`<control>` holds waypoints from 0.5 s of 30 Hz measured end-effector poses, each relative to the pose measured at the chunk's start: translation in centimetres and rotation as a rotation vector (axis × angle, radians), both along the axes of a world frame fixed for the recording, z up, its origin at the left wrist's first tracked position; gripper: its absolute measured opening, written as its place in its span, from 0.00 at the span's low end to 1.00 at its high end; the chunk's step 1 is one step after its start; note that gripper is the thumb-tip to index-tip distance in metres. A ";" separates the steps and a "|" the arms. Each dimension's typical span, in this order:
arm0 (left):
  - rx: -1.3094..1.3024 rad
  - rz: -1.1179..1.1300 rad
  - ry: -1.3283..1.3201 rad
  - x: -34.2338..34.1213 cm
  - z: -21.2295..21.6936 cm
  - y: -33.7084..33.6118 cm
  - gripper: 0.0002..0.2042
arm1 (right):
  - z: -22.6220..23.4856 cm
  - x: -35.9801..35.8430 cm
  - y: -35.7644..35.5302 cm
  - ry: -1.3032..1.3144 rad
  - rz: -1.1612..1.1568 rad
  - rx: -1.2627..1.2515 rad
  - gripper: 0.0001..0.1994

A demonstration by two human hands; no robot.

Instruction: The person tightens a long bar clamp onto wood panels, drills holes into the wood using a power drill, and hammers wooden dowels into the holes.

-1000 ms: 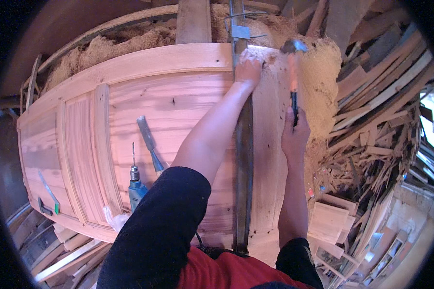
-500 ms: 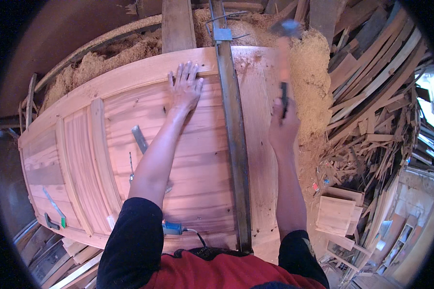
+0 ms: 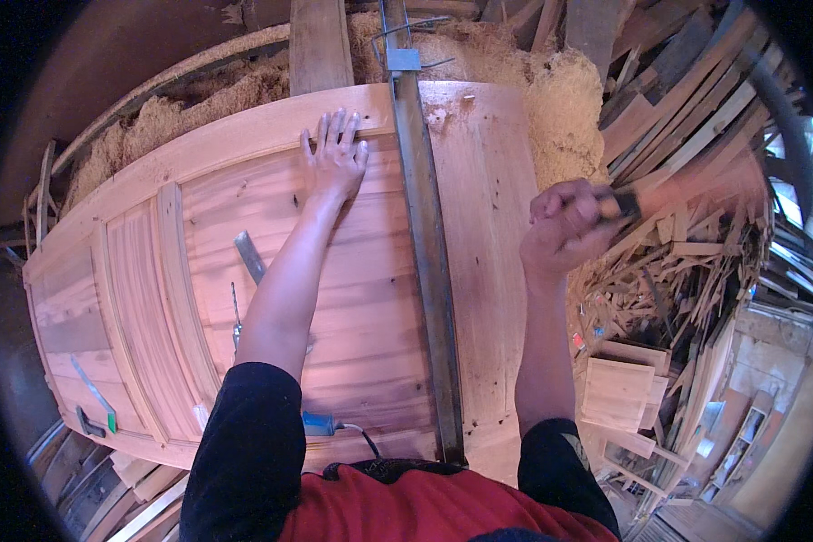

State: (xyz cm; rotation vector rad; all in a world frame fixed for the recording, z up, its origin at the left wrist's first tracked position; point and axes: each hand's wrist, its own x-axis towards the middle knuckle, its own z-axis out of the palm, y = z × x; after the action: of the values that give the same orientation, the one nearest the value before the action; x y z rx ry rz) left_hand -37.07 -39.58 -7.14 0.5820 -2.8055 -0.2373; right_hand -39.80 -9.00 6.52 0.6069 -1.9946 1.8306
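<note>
A large panelled wooden door lies flat before me. On its far rail and panel my left hand rests flat, fingers spread. My right hand is closed in a fist around the black-ended handle of a hammer, raised right of the door. The hammer's orange shaft is smeared by motion and its head is a dark blur. Between my hands a long steel bar clamp crosses the door, its jaw at the far edge. Small wood fragments lie by the door's far right corner.
Beside my left forearm lie a flat metal bar and a drill bit. A blue power tool with a cord sits near my body. Sawdust is heaped beyond; offcuts and small wooden panels are at right.
My right hand has swung the hammer from upright beyond the door's right end out to the right. My left hand stays flat on the door; the view has shifted slightly.
</note>
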 end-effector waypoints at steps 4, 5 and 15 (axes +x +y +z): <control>-0.002 -0.015 0.026 0.0 0.0 -0.2 0.29 | -2.9 0.4 -2.5 0.248 -0.264 0.820 0.20; 0.002 -0.012 0.037 -0.2 0.0 -0.3 0.29 | -3.3 0.3 -2.5 0.080 -0.279 1.033 0.20; 0.031 -0.013 0.025 0.2 0.0 0.0 0.29 | -2.5 0.5 -3.1 -0.430 -0.093 1.026 0.22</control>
State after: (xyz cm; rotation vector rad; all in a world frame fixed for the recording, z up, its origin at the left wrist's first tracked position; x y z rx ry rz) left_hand -36.91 -39.61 -7.11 0.5641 -2.7865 -0.2895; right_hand -39.26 -12.08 4.05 0.3537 -3.1549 0.7935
